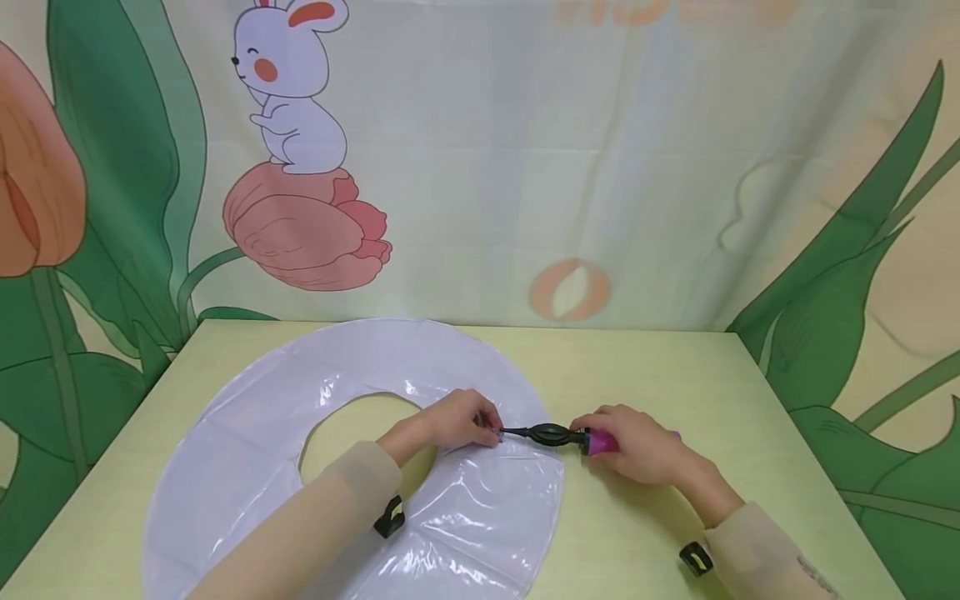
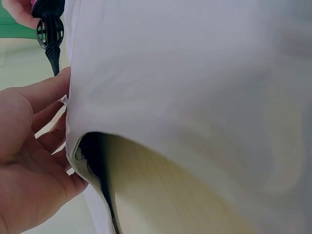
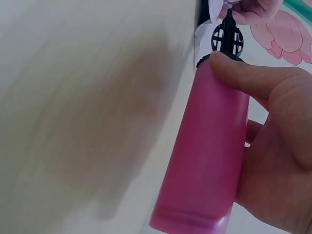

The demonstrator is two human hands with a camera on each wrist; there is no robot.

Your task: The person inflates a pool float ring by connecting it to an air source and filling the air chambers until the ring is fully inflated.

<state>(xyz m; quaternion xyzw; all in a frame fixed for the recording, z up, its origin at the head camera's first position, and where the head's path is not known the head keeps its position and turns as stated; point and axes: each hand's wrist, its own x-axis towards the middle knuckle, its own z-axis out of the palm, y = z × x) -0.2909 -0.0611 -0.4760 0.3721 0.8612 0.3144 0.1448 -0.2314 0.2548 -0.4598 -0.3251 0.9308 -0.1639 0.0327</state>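
A flat white inflatable ring (image 1: pixel 225 442) with creased, shiny plastic lies on the table. My left hand (image 1: pixel 459 421) pinches the small clear valve (image 3: pixel 227 5) on the ring's right part, its wrist crossing the ring's hole. A hand pump (image 3: pixel 202 146) with a pink barrel and a black slotted nozzle end is gripped by my right hand (image 1: pixel 637 446), to the right of the ring. The pump's thin black tip (image 1: pixel 513 431) reaches the left fingertips, right at the valve. In the right wrist view the thumb (image 3: pixel 234 70) lies along the top of the barrel.
The pale yellow table (image 1: pixel 637 367) extends around the ring. Behind it hangs a cloth backdrop (image 1: pixel 480 167) printed with a rabbit and tulips. Small black clips (image 1: pixel 696 559) show beside both wrists.
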